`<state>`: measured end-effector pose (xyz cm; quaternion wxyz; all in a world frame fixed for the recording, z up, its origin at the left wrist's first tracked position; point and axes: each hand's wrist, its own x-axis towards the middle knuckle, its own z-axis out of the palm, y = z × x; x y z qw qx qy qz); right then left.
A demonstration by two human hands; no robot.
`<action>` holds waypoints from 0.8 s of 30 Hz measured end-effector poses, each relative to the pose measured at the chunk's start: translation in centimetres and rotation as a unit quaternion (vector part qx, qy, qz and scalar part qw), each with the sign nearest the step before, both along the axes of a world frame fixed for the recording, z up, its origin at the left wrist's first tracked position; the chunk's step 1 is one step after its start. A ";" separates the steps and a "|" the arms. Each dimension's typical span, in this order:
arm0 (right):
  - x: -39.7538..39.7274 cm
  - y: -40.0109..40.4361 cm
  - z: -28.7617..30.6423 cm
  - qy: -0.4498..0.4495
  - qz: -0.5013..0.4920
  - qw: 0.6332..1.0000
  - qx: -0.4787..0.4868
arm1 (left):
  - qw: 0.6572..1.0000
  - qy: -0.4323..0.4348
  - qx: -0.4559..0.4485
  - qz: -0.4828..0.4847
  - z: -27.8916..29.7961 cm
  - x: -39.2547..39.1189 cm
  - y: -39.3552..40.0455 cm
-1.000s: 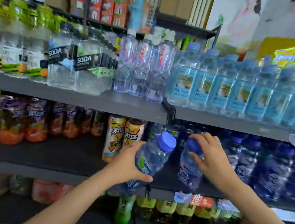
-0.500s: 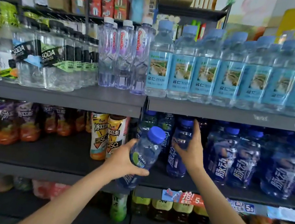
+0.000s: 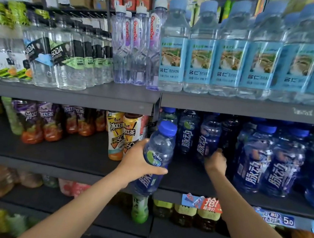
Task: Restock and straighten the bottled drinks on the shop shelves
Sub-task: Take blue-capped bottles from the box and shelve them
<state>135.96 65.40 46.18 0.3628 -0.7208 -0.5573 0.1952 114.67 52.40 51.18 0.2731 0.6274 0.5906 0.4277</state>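
My left hand (image 3: 137,162) grips a blue-capped blue drink bottle (image 3: 158,150), tilted, in front of the middle shelf (image 3: 80,157). My right hand (image 3: 215,161) reaches deep into the same shelf and holds the lower part of another blue bottle (image 3: 208,139) that stands upright among its row. More of these blue bottles (image 3: 277,163) stand to the right.
Orange iced-tea bottles (image 3: 117,135) stand just left of my left hand, purple-labelled drinks (image 3: 39,122) further left. The upper shelf carries soda bottles (image 3: 60,57), slim purple bottles (image 3: 135,47) and light-blue water bottles (image 3: 229,54). Price tags (image 3: 209,204) line the shelf edge; more drinks sit below.
My right hand has pushed its blue bottle deeper into the shelf and slid down from the cap to the lower body. The left hand keeps its bottle in about the same place.
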 end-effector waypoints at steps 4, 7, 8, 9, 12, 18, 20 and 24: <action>0.1 -2.1 0.6 0.018 0.055 0.995 0.084 | 0.999 0.027 -0.022 -0.008 0.4 1.6 0.8; 0.9 -5.0 1.3 0.007 0.116 0.981 0.158 | 0.999 0.026 -0.025 -0.023 0.6 4.0 1.9; 1.4 -5.8 1.7 0.006 0.124 0.976 0.176 | 0.999 0.023 -0.020 -0.022 0.6 5.1 2.4; 2.0 -6.7 2.2 0.005 0.127 0.973 0.193 | 1.000 0.022 -0.014 -0.016 0.6 6.3 2.9; 3.9 -8.5 3.4 -0.009 0.130 0.968 0.216 | 1.000 -0.005 -0.002 0.009 0.1 9.8 5.1; 5.9 -10.4 2.8 -0.028 0.119 0.975 0.185 | 1.000 -0.009 -0.010 0.026 0.0 13.9 8.2; 5.9 -11.0 2.5 -0.029 0.111 0.975 0.190 | 0.999 -0.003 -0.030 0.014 0.1 14.0 8.8; 4.6 -12.5 3.1 -0.042 0.102 0.969 0.221 | 0.998 -0.025 -0.049 -0.023 -0.6 11.2 6.1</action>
